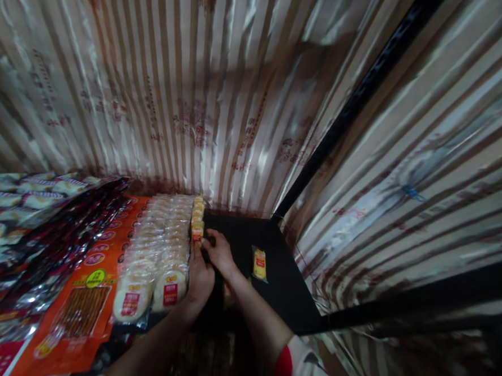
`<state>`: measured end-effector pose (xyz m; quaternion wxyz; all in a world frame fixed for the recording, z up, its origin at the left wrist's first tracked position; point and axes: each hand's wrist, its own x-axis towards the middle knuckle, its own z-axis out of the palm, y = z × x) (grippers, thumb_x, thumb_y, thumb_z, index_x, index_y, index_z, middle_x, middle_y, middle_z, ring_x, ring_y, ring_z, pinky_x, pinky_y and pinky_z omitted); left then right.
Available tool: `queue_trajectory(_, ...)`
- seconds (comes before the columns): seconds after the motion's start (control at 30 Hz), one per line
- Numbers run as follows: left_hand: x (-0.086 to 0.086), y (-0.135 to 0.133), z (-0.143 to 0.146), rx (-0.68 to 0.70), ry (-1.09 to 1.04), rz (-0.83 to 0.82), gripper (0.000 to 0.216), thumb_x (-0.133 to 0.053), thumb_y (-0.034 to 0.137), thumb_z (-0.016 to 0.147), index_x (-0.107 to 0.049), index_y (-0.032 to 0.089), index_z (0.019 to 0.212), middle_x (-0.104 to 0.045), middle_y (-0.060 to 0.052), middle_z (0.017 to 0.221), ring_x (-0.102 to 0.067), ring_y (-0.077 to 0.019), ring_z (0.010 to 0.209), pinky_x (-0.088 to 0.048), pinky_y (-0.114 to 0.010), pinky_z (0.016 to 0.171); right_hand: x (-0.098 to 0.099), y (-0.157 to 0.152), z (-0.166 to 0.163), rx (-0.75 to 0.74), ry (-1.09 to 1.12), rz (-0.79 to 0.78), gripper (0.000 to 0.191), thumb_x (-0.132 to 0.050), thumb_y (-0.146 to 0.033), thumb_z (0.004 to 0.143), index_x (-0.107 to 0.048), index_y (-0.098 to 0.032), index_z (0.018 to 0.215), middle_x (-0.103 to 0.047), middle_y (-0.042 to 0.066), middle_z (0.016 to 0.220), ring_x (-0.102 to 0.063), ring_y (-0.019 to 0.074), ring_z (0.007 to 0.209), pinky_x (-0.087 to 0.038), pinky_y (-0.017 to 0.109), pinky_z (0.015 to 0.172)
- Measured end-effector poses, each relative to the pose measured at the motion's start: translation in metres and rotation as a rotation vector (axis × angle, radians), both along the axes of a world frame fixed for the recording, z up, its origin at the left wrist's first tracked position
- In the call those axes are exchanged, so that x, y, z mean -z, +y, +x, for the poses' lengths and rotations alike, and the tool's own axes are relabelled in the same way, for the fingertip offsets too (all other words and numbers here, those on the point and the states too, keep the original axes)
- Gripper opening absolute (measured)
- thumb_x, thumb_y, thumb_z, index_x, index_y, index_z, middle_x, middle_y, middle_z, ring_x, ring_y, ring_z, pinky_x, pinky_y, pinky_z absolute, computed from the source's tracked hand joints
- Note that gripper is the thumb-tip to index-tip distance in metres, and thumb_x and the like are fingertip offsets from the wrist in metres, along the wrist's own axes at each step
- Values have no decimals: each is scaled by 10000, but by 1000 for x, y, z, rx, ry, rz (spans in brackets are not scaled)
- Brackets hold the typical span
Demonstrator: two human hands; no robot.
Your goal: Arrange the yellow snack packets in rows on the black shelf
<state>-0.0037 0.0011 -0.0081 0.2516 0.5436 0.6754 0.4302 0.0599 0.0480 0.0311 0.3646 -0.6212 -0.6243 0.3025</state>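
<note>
Small yellow-and-red plastic snack packets (197, 219) stand in a single row on the black shelf (283, 286), just beside rows of white round cakes in clear wrappers (162, 250). The left hand (201, 277) and right hand (220, 255) both meet the frontmost packet with curled fingers; whether either actually grips it, I cannot tell. One loose yellow packet (260, 264) lies flat on the shelf nearby.

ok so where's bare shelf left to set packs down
Bare black shelf lies right of the small yellow row by the left hand and right hand, around one lone yellow pack, back to the striped wall. Left of that row is crowded: white round packs, orange packs, dark packs, edge to edge.
</note>
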Motion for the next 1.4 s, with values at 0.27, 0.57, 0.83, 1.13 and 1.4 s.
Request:
queue_trajectory(0.27, -50, -27, 18, 156, 104, -142, 548, -378, 0, 716, -454, 5, 1259, -373, -183, 1393, -322, -225, 1310, -263, -328, 1097, -25, -37, 82, 282, -352, 58, 242, -469, -282, 831, -600, -195, 1015, -588, 58, 975, -597, 150, 802, -450, 262, 742)
queue_trajectory(0.57, -72, -34, 72, 452, 294, -272, 556, -365, 57, 754, -424, 57, 1306, -508, -116, 1300, -347, -224, 1276, -278, -304, 1060, -22, -57, 148, 247, -550, -345, 383, -389, -467, 859, -617, -194, 1000, -668, 111, 949, -623, 231, 928, -429, 286, 701)
queue_trajectory(0.83, -64, -25, 100, 480, 320, -252, 515, -335, 47, 758, -480, 121, 1247, -571, -103, 1224, -406, -200, 1244, -195, -383, 1089, -10, -56, 151, 240, -385, -266, 284, -448, -398, 839, -616, -178, 901, -689, 84, 892, -639, 204, 858, -427, 257, 676)
queue_trajectory(1.13, -78, -30, 70, 272, 126, -116, 550, -368, 25, 734, -447, 66, 1277, -426, -127, 1369, -303, -201, 1316, -229, -328, 1105, -22, -41, 105, 221, 10, -43, 327, -570, -355, 755, -528, -189, 1034, -677, 24, 846, -639, 147, 741, -468, 247, 671)
queue_trajectory(1.4, -47, -36, 22, 40, 25, -19, 642, -354, -8, 669, -413, 90, 1302, -330, -113, 1432, -247, -191, 1345, -209, -335, 1124, -23, -26, 22, 45, -121, -65, 106, -550, -236, 765, -608, -192, 843, -665, 8, 809, -619, 142, 757, -459, 236, 699)
